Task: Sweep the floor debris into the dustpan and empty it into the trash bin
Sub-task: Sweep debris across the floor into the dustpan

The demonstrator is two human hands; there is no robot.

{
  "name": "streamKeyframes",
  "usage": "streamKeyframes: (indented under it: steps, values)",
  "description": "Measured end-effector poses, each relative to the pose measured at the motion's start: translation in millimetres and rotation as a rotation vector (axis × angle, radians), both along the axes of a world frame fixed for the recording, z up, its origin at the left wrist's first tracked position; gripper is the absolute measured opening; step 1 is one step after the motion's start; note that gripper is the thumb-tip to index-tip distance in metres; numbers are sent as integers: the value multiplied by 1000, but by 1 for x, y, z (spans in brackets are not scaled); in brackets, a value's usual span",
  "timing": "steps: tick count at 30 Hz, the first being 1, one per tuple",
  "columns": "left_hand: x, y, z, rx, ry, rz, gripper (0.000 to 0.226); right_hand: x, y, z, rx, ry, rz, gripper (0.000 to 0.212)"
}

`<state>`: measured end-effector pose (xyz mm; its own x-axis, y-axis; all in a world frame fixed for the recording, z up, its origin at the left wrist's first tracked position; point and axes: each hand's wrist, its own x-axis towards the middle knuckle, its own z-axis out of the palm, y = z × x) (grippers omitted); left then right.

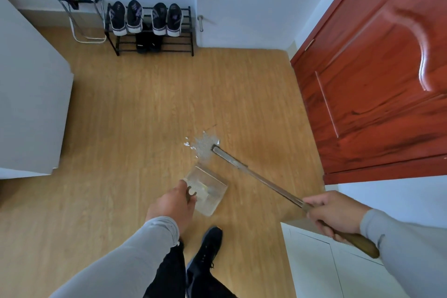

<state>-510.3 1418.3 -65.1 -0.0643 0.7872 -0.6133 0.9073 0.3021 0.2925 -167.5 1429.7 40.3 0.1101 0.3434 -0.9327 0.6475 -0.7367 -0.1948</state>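
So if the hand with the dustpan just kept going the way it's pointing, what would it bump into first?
Probably the debris pile. The left hand points up and slightly right, pushing the dustpan ahead of it, and the pile lies just beyond the pan's front edge. Past that, the floor looks free, though depth is hard to judge.

One head-worn wide-angle view looks steeply down and forward at the wooden floor [135,109], both forearms close below.

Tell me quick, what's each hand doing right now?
Left hand: closed on the dustpan handle.
Right hand: closed on the broom handle.
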Motion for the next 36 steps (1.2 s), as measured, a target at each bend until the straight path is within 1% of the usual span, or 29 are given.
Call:
streamKeyframes:
  steps: [5, 8, 11, 14, 17, 18, 20, 23, 25, 28, 30, 31, 33, 36]
  values:
    - [-31, 5, 6, 12, 38, 56, 22, -34, 25, -35, 100, -133, 80, 41]
    - [-38, 13, 2, -17, 64, 58, 22, -57, 44, -58, 139, -159, 114, 47]
    - [-41, 25, -6, -35, 61, 63, 21, -77, 60, -83, 126, -190, 160, 47]
    - [-45, 38, -9, -24, 66, 55, 21, -94, 59, -104, 64, -220, 268, 41]
    - [-45, 40, -12, -15, 66, 45, 21, -108, 40, -99, -28, -196, 418, 32]
    - [-44, 40, -13, -9, 65, 43, 21, -108, 34, -93, -49, -175, 452, 32]
    - [-42, 41, -13, 5, 75, 35, 21, -102, 26, -76, -81, -113, 467, 39]
    - [-44, 42, -11, 10, 80, 36, 21, -74, 31, -52, -86, -27, 366, 51]
    - [-47, 41, -10, 8, 78, 38, 21, -56, 39, -36, -91, 8, 273, 51]
    - [-50, 40, -10, 7, 80, 34, 21, -49, 46, -24, -27, -13, 250, 53]
    - [-50, 41, -10, 9, 78, 35, 21, -59, 53, -31, 5, -59, 299, 57]
    - [-49, 41, -10, 11, 77, 33, 21, -67, 56, -37, 14, -96, 345, 55]
    - [-49, 41, -10, 11, 80, 28, 22, -89, 60, -52, 12, -165, 442, 43]
    - [-48, 42, -10, 10, 78, 28, 22, -120, 51, -72, -62, -173, 556, 34]
